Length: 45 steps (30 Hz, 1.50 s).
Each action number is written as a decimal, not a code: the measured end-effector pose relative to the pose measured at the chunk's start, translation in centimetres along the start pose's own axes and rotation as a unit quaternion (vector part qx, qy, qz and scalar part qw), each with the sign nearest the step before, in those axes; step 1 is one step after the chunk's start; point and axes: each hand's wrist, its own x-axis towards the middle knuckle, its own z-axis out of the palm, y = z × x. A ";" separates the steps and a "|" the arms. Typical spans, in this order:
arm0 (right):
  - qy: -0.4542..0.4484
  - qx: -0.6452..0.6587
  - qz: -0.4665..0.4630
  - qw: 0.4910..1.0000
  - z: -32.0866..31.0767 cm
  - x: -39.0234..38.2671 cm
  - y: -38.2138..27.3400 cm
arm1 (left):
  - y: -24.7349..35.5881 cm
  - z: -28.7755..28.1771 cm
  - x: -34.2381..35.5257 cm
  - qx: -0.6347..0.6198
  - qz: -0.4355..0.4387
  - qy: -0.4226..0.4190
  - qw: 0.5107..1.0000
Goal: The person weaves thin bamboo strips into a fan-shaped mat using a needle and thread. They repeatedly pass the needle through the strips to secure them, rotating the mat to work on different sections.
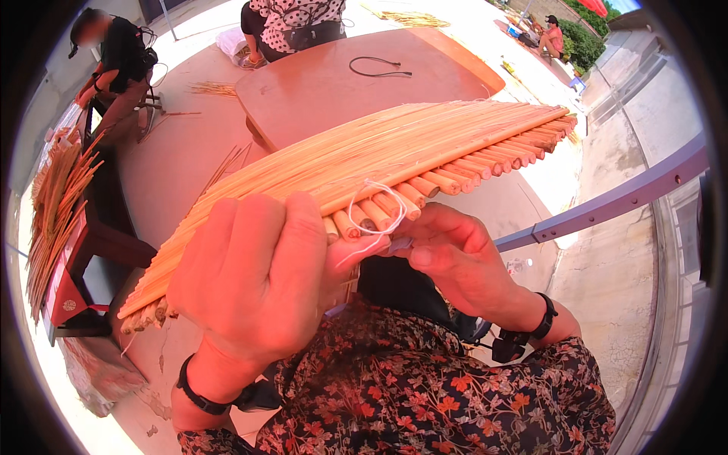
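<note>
A mat of pale straw-coloured reed stalks [341,159] is held up in front of me, tilted, its row of cut ends facing me. A crosswise stalk [447,158] runs along that edge. My left hand [254,265] is closed round the near edge, thumb below the cut ends. From the edge hangs a loop of white thread [362,250], its tail crossing my left thumb. My right hand [462,258] is closed just under the stalk ends, thumb and fingers drawn together; what they pinch is hidden.
Beyond the mat stands a brown table [303,95] with a black cord [379,73] on it. Loose reeds [57,220] are heaped at the left by a dark frame. A person [117,68] works at far left, others farther back. A grey metal bar [607,201] crosses at right.
</note>
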 end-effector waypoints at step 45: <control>-0.009 -0.482 -0.183 0.857 -4.4 -2.7 6.3 | 4.9 2.6 -4.9 0.081 0.060 -0.096 0.990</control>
